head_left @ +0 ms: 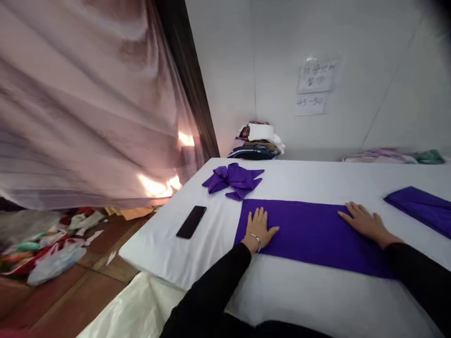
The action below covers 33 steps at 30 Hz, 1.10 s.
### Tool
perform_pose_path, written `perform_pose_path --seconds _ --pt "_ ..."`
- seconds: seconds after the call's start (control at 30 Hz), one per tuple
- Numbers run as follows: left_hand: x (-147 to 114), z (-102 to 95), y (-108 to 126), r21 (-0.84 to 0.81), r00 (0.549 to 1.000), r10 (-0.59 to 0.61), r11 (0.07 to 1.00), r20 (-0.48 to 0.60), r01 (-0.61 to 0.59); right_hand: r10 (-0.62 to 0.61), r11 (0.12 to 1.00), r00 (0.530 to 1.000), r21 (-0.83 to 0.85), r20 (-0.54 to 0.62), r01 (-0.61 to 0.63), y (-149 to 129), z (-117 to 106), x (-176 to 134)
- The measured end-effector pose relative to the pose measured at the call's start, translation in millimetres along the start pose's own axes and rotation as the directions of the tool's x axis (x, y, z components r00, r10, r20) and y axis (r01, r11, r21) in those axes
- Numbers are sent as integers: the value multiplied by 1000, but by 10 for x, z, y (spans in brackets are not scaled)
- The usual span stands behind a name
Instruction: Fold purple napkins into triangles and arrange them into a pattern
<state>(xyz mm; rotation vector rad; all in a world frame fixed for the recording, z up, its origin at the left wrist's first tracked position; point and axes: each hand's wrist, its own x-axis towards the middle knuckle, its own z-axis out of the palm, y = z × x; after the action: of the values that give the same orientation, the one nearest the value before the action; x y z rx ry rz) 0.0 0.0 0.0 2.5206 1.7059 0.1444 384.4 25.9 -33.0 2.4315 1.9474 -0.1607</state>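
Observation:
A long rectangle of purple cloth (306, 234) lies flat on the white table. Near its left end rests my left hand (259, 225), palm down with fingers spread, a bracelet on the wrist. My right hand (364, 223) is also flat and open, touching the cloth by its far edge toward the right end. Neither hand grips anything. Behind the cloth's left end sits a crumpled purple fabric piece (236, 180) with pointed ends. Another purple cloth (421, 206), seemingly folded, lies at the right.
A black phone (191, 222) lies on the white table (207, 253), left of the cloth. Folded clothes (259, 141) are stacked behind the table against the wall, beneath paper signs (313, 87). A curtain (88, 108) hangs at left; plastic bags (56, 258) litter the floor.

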Motion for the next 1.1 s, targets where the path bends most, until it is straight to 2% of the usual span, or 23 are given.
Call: perform_pose_path --seconds 0.1,0.17,0.23,0.3,0.37,0.4,0.47,0.53,0.63,0.73,0.83,0.9,0.97,1.03,1.07,1.1 --pt "-154 109 73 7 1000 15 1000 -2 -15 -33 999 992 -9 -118 32 -437 -114 -126" --pt "-204 145 103 8 1000 15 1000 -17 -15 -184 982 972 5 -147 186 -865 -133 -330" --pt "-216 151 116 2 999 13 1000 -33 -13 -387 918 910 28 -147 395 -1353 -95 -608" --pt "-212 141 113 -10 999 17 1000 -37 -18 -562 816 815 68 -141 575 -1758 -23 -872" --pt "-220 125 91 -21 999 17 1000 -36 -18 -639 750 756 105 -141 653 -1949 46 -1036" --pt "-232 117 68 -26 999 12 1000 -37 -13 -646 743 750 111 -143 660 -1946 72 -1068" --pt "-273 96 -1 -29 999 -15 999 -40 14 -608 777 780 91 -146 623 -1755 107 -1047" --pt "-332 71 -103 -21 998 -58 998 -32 57 -524 843 838 49 -150 536 -1377 135 -965" --pt "-430 35 -282 1 992 -129 992 -12 129 -389 919 906 -7 -168 394 -644 223 -869" --pt "-523 11 -448 24 984 -179 984 -10 179 -407 913 888 -87 -213 398 55 368 -866" --pt "-597 -11 -577 51 976 -217 975 -10 217 -394 918 889 -143 -235 369 491 450 -907" --pt "-624 -32 -614 71 968 -252 965 -6 252 -339 939 914 -147 -223 313 542 408 -946" --pt "-617 -48 -571 98 958 -287 953 -31 288 -272 960 937 -132 -217 248 357 290 -1006" --pt "-564 -45 -415 122 960 -266 954 -84 275 -261 965 934 -100 -246 243 -55 137 -1087" --pt "-520 -34 -296 127 969 -223 963 -110 236 -233 973 932 -59 -277 225 -327 66 -1129" --pt "-469 -15 -157 127 978 -164 975 -126 180 -259 965 925 -28 -277 261 -624 7 -1167"
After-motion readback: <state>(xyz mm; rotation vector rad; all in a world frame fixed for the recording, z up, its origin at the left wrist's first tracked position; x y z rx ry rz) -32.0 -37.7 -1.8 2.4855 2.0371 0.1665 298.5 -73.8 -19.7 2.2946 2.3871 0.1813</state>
